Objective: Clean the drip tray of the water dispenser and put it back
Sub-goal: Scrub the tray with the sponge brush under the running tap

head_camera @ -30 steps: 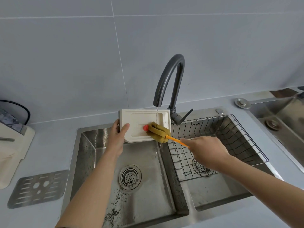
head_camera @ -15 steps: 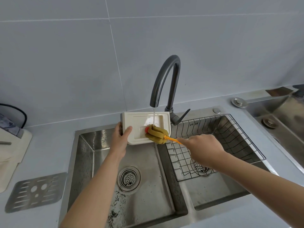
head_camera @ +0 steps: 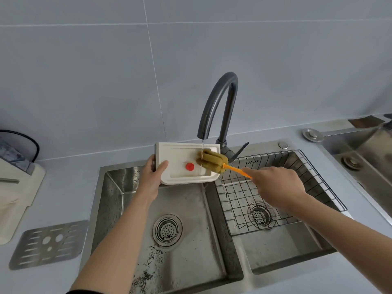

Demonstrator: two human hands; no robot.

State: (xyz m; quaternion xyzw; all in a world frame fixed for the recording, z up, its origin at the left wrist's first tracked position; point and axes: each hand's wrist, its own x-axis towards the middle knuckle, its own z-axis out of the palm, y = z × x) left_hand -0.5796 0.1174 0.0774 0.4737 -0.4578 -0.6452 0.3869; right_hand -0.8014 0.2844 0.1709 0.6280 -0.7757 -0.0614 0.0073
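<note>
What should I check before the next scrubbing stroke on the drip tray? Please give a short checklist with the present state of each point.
1. Left hand grips the drip tray by its left edge: ok.
2. Right hand holds the sponge brush by its orange handle: ok.
3. Sponge head lies on the tray's inner surface: ok.
4. Water from the faucet lands on the tray: ok.
5. Tray is held over the left sink basin: ok.
6. Tray is already clean: cannot tell.
</note>
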